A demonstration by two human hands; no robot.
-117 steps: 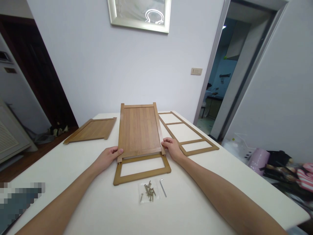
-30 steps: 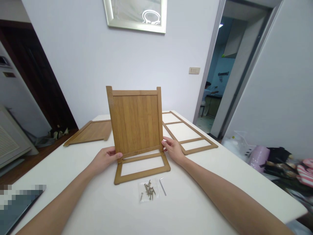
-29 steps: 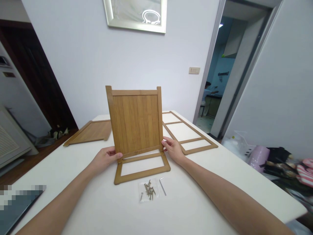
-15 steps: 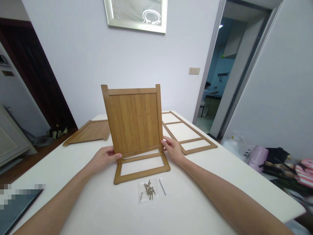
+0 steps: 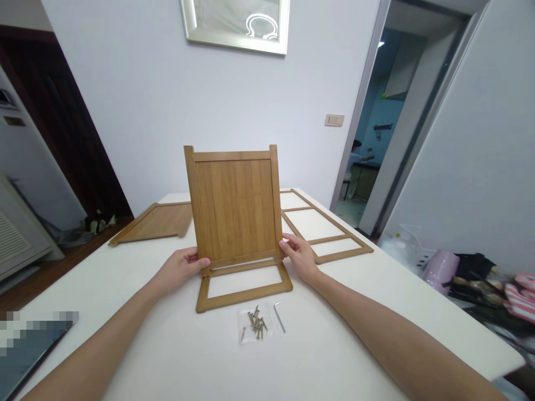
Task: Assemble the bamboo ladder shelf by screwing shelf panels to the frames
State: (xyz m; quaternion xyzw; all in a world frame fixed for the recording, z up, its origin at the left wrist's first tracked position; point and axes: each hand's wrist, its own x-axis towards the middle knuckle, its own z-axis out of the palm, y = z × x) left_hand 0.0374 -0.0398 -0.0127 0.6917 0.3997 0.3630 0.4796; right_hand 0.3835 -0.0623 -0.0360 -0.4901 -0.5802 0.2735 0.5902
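A wooden panel (image 5: 234, 203) stands upright on a flat wooden frame (image 5: 244, 292) that lies on the white table (image 5: 175, 345). My left hand (image 5: 184, 267) grips the panel's lower left corner, fingers curled round its edge. My right hand (image 5: 298, 257) holds the lower right corner, fingers pressed on its side rail. The panel's bottom edge meets the frame's far crossbar.
A clear bag of screws (image 5: 254, 324) and an Allen key (image 5: 280, 316) lie just in front of the frame. A second wooden panel (image 5: 156, 221) lies at the back left, a long ladder-like frame (image 5: 321, 228) at the back right. Clutter (image 5: 476, 278) sits right of the table.
The panel was lying nearly flat on the frame 3.9 s ago; it now stands upright. Over the last second it has shifted slightly and straightened. Both hands stay at its lower corners.
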